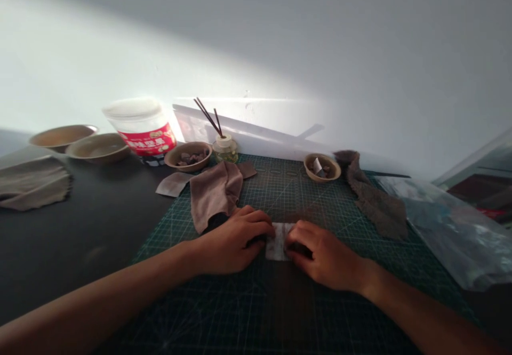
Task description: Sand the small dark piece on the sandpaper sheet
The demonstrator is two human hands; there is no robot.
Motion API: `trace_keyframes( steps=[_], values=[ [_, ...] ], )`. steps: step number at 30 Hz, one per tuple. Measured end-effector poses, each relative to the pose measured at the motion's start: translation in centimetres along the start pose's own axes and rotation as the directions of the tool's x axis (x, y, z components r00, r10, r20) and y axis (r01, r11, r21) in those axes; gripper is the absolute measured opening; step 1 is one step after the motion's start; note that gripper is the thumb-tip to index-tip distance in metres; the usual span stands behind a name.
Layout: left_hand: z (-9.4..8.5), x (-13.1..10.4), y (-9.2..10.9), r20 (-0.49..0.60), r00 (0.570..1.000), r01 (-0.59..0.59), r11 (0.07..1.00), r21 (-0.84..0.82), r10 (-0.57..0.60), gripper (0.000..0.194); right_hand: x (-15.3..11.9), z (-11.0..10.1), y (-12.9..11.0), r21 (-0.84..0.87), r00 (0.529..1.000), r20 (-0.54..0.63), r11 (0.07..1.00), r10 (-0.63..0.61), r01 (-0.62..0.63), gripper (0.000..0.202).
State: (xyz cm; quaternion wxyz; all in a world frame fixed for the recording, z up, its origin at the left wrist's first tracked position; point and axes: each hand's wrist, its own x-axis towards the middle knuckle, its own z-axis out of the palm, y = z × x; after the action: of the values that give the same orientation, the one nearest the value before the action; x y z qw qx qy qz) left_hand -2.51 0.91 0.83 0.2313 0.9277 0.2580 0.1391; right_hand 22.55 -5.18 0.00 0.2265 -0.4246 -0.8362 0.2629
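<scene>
A small, pale grey rectangular sheet (279, 243) with darker streaks lies on a green gridded cutting mat (280, 195). My left hand (240, 240) has its fingers curled and closed at the sheet's left edge. Over the right edge, my right hand (320, 251) is closed too, thumb and fingers together, slightly blurred. Whether anything small sits under the right fingertips is hidden. Just beyond my left hand lies a crumpled brownish-pink cloth (216, 192), with a dark thing (216, 222) partly under it.
At the back stand a bowl of brown lumps (189, 156), a reed diffuser (225, 150), a tub with a red label (144, 131) and a smaller bowl (322, 167). To the right lie a dark brown cloth (378, 206) and a clear plastic bag (452, 232); two bowls (98, 148) are left.
</scene>
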Motion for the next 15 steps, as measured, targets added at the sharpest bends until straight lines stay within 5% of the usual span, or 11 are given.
trace_keyframes(
  steps=[9,15],
  values=[
    [-0.11,-0.58,-0.26,0.004,0.999,-0.047,0.999,0.003,0.047,0.039,-0.14,0.77,0.22,-0.045,0.999,-0.043,0.999,0.014,-0.016,0.014],
    [-0.01,-0.53,-0.90,-0.007,0.961,-0.266,0.928,0.259,0.278,0.018,-0.05,0.41,0.06,-0.018,0.998,-0.030,0.999,0.048,-0.049,0.011]
  ],
)
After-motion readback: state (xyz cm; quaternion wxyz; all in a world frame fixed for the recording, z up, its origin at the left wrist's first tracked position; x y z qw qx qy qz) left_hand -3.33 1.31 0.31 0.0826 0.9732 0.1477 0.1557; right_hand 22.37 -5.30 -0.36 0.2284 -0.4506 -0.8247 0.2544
